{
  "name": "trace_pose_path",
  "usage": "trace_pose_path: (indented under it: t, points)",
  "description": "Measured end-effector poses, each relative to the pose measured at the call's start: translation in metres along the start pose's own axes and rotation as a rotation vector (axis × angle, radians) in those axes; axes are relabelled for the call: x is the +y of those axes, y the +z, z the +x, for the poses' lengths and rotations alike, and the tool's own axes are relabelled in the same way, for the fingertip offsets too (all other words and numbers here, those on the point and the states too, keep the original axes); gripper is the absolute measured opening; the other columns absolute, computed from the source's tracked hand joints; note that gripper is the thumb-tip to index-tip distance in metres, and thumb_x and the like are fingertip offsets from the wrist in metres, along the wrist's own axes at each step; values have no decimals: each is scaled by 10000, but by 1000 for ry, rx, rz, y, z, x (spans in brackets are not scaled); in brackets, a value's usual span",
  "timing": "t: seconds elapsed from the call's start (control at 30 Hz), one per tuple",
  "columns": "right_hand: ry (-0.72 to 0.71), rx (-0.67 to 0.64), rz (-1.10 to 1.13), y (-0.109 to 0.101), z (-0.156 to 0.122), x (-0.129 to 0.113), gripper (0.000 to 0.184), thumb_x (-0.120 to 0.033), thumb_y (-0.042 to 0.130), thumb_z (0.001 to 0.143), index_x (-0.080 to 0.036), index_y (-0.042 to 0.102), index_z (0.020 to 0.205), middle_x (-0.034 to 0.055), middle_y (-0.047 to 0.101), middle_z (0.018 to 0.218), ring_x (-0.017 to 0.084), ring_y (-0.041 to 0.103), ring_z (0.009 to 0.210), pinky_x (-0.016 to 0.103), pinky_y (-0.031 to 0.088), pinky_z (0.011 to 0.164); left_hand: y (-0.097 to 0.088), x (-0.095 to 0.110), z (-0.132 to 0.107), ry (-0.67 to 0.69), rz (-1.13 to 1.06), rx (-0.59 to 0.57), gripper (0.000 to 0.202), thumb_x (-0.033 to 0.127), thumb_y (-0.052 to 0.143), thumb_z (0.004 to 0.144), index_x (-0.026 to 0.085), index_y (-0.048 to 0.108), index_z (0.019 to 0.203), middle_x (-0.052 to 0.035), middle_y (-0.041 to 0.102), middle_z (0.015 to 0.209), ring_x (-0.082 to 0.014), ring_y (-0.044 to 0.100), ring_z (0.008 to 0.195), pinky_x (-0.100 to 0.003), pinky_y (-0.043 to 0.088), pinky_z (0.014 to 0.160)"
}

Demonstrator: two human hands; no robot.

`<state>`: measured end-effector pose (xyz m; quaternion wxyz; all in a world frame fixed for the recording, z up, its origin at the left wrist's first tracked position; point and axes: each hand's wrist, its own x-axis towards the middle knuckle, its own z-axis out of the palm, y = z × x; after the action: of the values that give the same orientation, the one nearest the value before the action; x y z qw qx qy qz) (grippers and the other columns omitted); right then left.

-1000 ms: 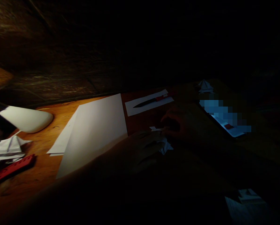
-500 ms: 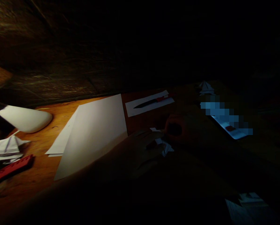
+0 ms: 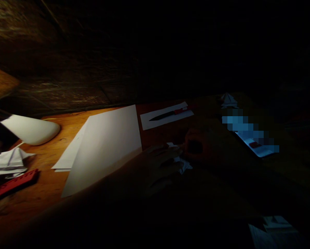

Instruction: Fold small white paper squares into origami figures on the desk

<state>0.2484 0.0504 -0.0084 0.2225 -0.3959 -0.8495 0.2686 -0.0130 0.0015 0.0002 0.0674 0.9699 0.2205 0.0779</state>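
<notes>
Wooden surface (image 3: 51, 188) dim, lit mostly from L. Folded paper (image 3: 185, 165) mid-surface, under flat, spread L hand (image 3: 156, 162). R hand (image 3: 207, 147) at its edge, thumb/index curled tighter vs 1 s ago; can't tell if gripping. Prob. working a fold.

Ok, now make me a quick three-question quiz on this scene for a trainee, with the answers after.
1. True or false: the knife lies on a strip of paper.
2. The left hand lies partly over: A) the knife, B) the small folded paper, C) the red object.
3. Fill the gap: in the picture, the red object lies to the ___ of the large white sheet.

Key: 1 true; 2 B; 3 left.
</notes>
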Motion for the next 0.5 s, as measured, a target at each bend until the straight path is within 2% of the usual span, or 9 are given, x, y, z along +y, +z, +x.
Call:
trace_pose_path:
  t: [0.17,0.37,0.5]
  points:
    - [7,5,-15,0,-1,-2,110,-261,750,806,-215,661,761,34,631,968,216,605,941,371,448,818,-1,1,-2,-11,15,-27,484,343,569,1004,226,520,1471,-140,398,1631,-360,417,1479,-592,394,1192]
    - [-11,7,-29,3,-6,-1,92,-303,773,785,-237,709,794,39,607,1073,232,596,1001,416,436,861,-2,1,0,-7,35,-6,437,359,563,1010,235,557,1429,-137,459,1579,-355,468,1429,-556,421,1173]
    - [14,10,-67,4,-11,-5,99,-313,791,771,-246,718,780,43,592,1146,258,565,1072,453,420,900,-2,0,1,38,26,12,429,338,552,1010,179,566,1408,-163,496,1550,-343,439,1454,-556,385,1196]
